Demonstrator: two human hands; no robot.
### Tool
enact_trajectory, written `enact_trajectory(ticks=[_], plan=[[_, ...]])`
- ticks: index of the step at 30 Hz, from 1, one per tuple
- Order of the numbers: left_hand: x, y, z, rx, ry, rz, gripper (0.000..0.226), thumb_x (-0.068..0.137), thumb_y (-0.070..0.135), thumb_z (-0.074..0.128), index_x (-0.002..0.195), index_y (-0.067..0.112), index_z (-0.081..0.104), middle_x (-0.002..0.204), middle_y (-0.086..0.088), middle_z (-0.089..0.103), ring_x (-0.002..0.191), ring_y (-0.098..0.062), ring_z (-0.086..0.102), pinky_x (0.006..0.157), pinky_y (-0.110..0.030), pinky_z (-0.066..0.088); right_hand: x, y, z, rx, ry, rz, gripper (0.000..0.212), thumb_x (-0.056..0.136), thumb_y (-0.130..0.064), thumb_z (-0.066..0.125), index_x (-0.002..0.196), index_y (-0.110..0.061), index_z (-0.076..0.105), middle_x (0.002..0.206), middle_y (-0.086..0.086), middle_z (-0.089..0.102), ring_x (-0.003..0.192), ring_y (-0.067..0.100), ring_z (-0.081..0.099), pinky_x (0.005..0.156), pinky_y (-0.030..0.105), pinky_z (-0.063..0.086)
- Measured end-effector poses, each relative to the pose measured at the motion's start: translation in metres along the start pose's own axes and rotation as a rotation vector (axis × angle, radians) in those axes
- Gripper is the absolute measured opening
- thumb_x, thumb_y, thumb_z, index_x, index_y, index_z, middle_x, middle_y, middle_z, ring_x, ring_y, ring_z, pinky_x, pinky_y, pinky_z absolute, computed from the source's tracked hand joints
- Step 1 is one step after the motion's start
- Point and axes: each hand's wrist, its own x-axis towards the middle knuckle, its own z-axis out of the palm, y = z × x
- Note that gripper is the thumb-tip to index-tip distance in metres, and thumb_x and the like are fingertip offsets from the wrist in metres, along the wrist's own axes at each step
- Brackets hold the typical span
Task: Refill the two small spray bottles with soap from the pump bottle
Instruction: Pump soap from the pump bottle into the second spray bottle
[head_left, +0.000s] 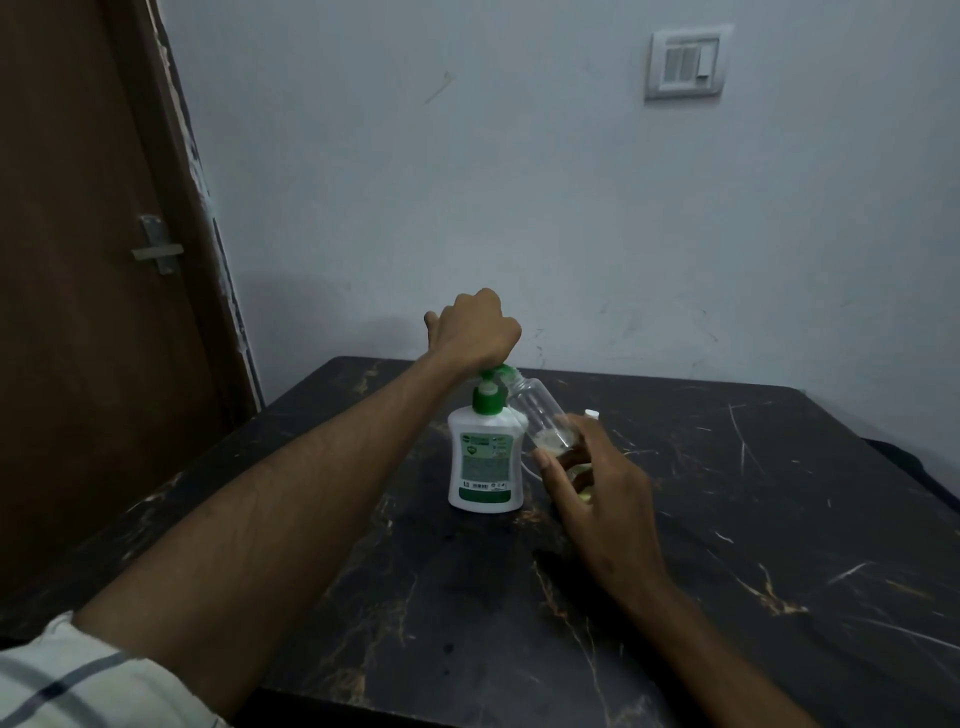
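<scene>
Pump bottle (485, 457) stands upright near the middle of the dark marble table (779, 519); left hand (480, 332) sits on top of its green pump head (496, 372), fingers curled down over it, seemingly pressing; right hand (597, 499) grips a clear small spray bottle (543, 415) by its base, fingers wrapped round it, bottle tilted so its open neck meets the pump nozzle; a little pale soap shows pooled at the bottle's low end; something small and white (591, 414) lies just behind the right hand, too hidden to name; second spray bottle not clearly seen

Risks, as judged: neck slips off the nozzle under a hard press, soap runs onto the table; pump bottle tips if the push is off-centre; tilted bottle spills back out if it is lowered further
</scene>
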Motion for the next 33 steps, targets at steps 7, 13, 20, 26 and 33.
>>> enact_trajectory(ticks=[7,13,20,26,33], plan=[[-0.0018,0.0012,0.0011,0.034,-0.004,0.011,0.015,0.094,0.016,0.056,0.096,0.009,0.069,0.095,-0.007,0.073,0.086,-0.026,0.062,0.090,-0.044,0.036,-0.0011,-0.0030,-0.0011,-0.007,0.010,0.000,0.029,0.098,-0.043,0.063,0.125,-0.035,0.055,0.101,-0.026,0.060,0.098,-0.010,0.062,0.072,0.005,0.049],[0.0006,0.0033,0.0008,0.045,0.011,0.020,0.017,0.094,0.017,0.056,0.099,0.009,0.070,0.095,-0.006,0.072,0.088,-0.027,0.063,0.092,-0.046,0.036,0.0003,0.0012,-0.0014,-0.004,0.005,-0.012,0.030,0.099,-0.039,0.064,0.126,-0.031,0.058,0.103,-0.023,0.062,0.097,-0.008,0.063,0.073,0.006,0.050],[-0.0020,0.0023,0.0006,0.001,-0.009,-0.017,0.018,0.092,0.017,0.057,0.099,0.009,0.072,0.092,-0.007,0.075,0.089,-0.027,0.069,0.092,-0.047,0.046,0.0003,-0.0006,-0.0004,0.010,-0.005,-0.020,0.027,0.099,-0.036,0.065,0.123,-0.037,0.054,0.103,-0.028,0.058,0.099,-0.011,0.061,0.073,0.004,0.048],[-0.0014,0.0018,0.0029,0.015,-0.014,-0.013,0.019,0.093,0.018,0.057,0.100,0.010,0.072,0.092,-0.006,0.075,0.089,-0.027,0.069,0.093,-0.047,0.045,0.0001,0.0015,-0.0002,0.011,-0.006,-0.016,0.025,0.100,-0.037,0.065,0.122,-0.036,0.055,0.104,-0.027,0.060,0.099,-0.010,0.061,0.073,0.004,0.049],[-0.0009,0.0015,-0.0008,0.057,-0.004,0.017,0.016,0.093,0.017,0.056,0.094,0.009,0.070,0.090,-0.006,0.069,0.083,-0.026,0.059,0.089,-0.045,0.034,0.0008,0.0003,0.0003,0.018,0.000,-0.020,0.029,0.097,-0.049,0.058,0.123,-0.039,0.052,0.100,-0.028,0.059,0.099,-0.008,0.062,0.073,0.006,0.050]])
